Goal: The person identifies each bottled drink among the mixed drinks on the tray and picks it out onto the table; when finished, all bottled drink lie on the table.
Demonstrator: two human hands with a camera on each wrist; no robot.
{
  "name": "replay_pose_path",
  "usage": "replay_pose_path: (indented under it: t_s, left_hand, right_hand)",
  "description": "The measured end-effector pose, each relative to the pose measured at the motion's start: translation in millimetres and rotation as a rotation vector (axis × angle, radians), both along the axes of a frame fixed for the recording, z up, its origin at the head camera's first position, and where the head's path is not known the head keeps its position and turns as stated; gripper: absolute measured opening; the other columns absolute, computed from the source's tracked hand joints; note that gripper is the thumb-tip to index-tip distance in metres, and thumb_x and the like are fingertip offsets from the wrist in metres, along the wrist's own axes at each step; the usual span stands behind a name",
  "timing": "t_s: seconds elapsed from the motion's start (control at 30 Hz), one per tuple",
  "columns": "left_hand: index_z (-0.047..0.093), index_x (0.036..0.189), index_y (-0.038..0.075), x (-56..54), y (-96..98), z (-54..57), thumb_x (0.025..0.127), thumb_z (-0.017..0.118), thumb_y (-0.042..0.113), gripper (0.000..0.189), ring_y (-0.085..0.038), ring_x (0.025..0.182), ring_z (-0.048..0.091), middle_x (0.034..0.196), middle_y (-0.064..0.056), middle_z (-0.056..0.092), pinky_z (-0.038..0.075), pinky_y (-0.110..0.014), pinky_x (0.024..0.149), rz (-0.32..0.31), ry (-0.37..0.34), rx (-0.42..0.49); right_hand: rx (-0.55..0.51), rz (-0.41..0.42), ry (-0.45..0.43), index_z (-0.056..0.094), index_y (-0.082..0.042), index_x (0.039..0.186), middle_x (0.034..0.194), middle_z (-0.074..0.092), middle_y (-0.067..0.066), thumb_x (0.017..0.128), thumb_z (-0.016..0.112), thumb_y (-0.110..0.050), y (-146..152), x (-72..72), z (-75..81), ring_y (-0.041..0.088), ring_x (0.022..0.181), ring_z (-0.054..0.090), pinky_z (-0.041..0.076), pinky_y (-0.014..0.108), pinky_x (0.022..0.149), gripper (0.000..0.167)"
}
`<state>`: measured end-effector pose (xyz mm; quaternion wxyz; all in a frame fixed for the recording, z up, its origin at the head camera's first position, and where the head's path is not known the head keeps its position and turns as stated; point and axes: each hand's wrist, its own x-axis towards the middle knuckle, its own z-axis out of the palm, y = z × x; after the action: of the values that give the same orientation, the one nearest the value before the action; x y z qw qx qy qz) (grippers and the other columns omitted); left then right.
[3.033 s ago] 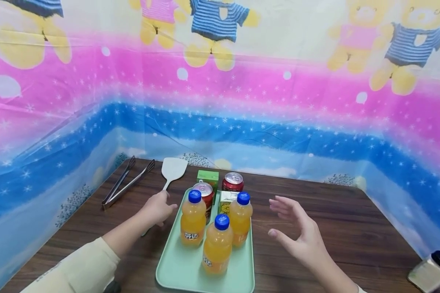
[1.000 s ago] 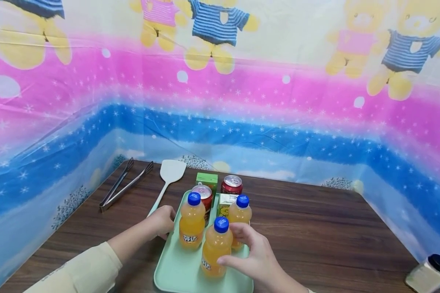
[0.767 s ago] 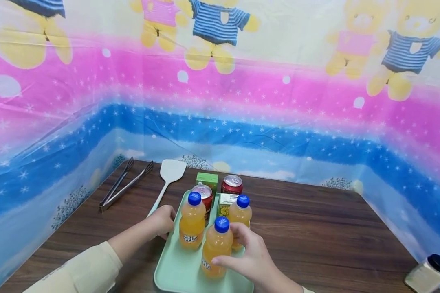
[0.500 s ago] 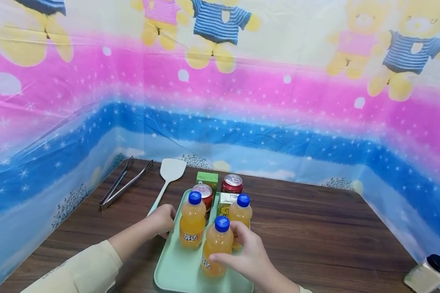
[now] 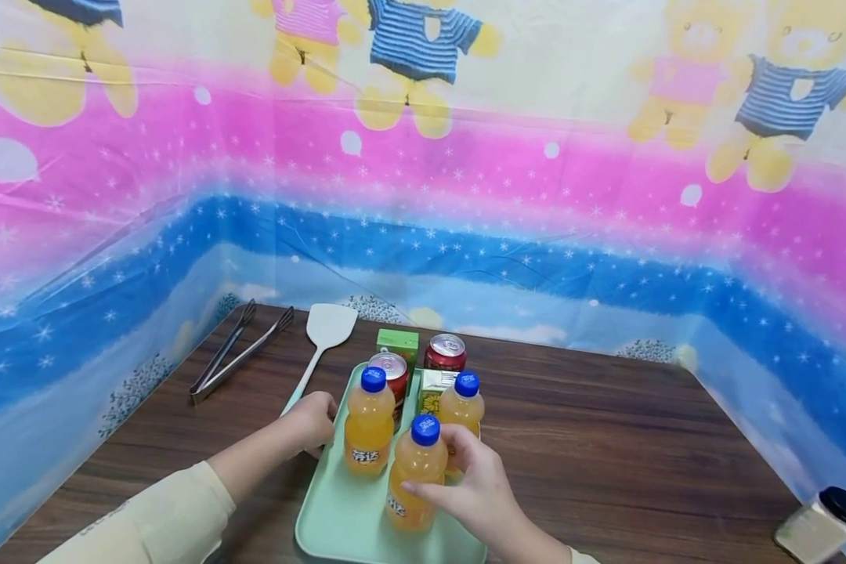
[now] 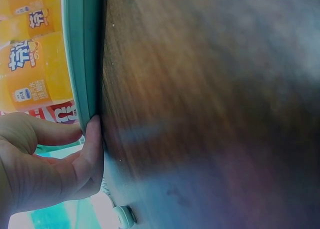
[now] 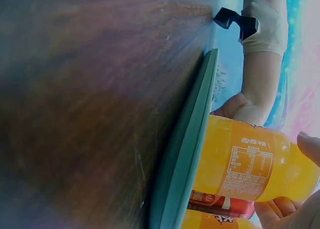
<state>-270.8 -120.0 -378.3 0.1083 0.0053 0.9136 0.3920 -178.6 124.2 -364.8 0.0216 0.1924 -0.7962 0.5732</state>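
My left hand (image 5: 313,423) pinches the left rim of a light green tray (image 5: 338,521), its thumb inside and fingers outside in the left wrist view. Three orange soda bottles with blue caps stand upright on the tray. Around the front orange soda bottle (image 5: 418,478) my right hand (image 5: 482,486) is curled, thumb on the near side and fingers behind. One back bottle (image 5: 368,423) is at the left; the other (image 5: 463,407) is partly hidden by the right hand. In the right wrist view the gripped bottle (image 7: 245,159) has its base at the tray.
Behind the bottles are a red can (image 5: 393,372), a green carton (image 5: 398,342), a yellow-green carton (image 5: 433,392) and a second red can (image 5: 446,352). Left of the tray lie a white spatula (image 5: 330,325) and metal tongs (image 5: 236,356). A black-lidded jar (image 5: 821,526) is at far right.
My right hand has come left from above the table to the front bottle and closed round it. The left hand has slid slightly nearer along the tray's rim. The bottles stay in place.
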Motion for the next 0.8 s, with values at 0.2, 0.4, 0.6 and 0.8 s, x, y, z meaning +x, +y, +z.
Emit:
replay_pose_path:
  t_s: [0.2,0.4,0.6,0.8]
  left_hand:
    - [0.051,0.099,-0.010,-0.4,-0.6,-1.1,0.073,0.055,-0.018,0.027,-0.022,0.068,0.059,0.083,-0.013,0.053,0.057,-0.033,0.049,-0.003,0.001,0.007]
    - [0.052,0.098,-0.010,-0.5,0.2,0.6,0.072,0.055,-0.017,0.027,-0.022,0.068,0.059,0.083,-0.013,0.053,0.056,-0.032,0.048,0.005,-0.011,0.013]
    - [0.052,0.097,-0.009,-0.1,-1.1,-0.5,0.072,0.055,-0.017,0.026,-0.022,0.068,0.058,0.081,-0.013,0.053,0.057,-0.033,0.049,-0.013,0.017,-0.007]
    - [0.052,0.098,-0.012,1.0,-1.7,-0.7,0.073,0.054,-0.017,0.026,-0.023,0.068,0.060,0.082,-0.013,0.053,0.057,-0.034,0.050,-0.031,0.032,0.007]
  right_hand:
    - [-0.011,0.003,0.005,0.056,-0.011,0.117,0.111,0.062,-0.002,0.073,0.081,-0.025,-0.1,0.3,-0.5,0.014,0.102,0.059,0.051,0.031,0.089,0.053]
    - [-0.015,-0.002,0.020,0.055,-0.011,0.119,0.113,0.062,-0.002,0.074,0.080,-0.025,0.0,0.8,0.7,0.013,0.103,0.059,0.051,0.029,0.089,0.053]
    - [-0.038,-0.001,0.044,0.055,-0.010,0.119,0.114,0.061,0.000,0.075,0.079,-0.024,1.1,2.1,3.8,0.015,0.103,0.059,0.051,0.028,0.089,0.053]
    - [-0.055,0.008,0.050,0.054,-0.010,0.120,0.116,0.060,0.000,0.075,0.079,-0.024,2.8,3.6,6.5,0.013,0.105,0.059,0.049,0.031,0.093,0.053]
